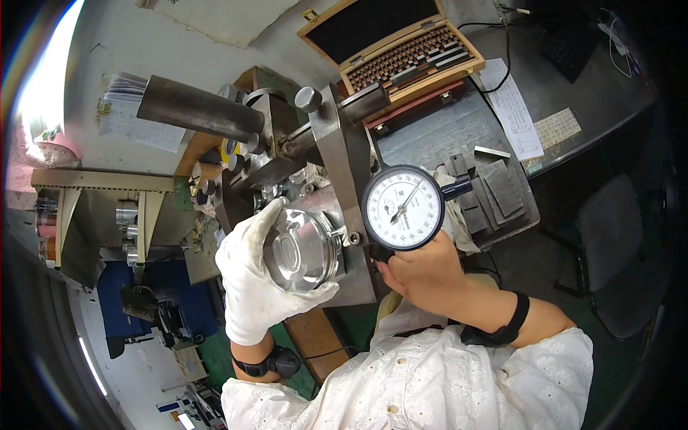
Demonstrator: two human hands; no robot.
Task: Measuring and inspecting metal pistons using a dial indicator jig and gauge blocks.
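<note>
My left hand [249, 276], in a white glove, is wrapped round a shiny round metal part [292, 252] with a recessed oval in its face and grooves near its rim, like a piston. The part sits against the steel plate of a measuring stand [342, 161]. A round dial gauge [403, 207] with a white face and black rim is mounted on the stand, right of the part. Just below the gauge, my bare right hand [428, 269] is closed, its fingers curled at the stand's edge. The gauge partly hides them, and what they grip cannot be made out.
An open wooden case of gauge blocks [412, 64] stands at the back. Flat steel blocks [494, 190] lie on the surface plate [423, 132] at right. A thick steel cylinder [193, 111] juts out left. A chair [620, 244] stands far right, and shelves [107, 215] hang left.
</note>
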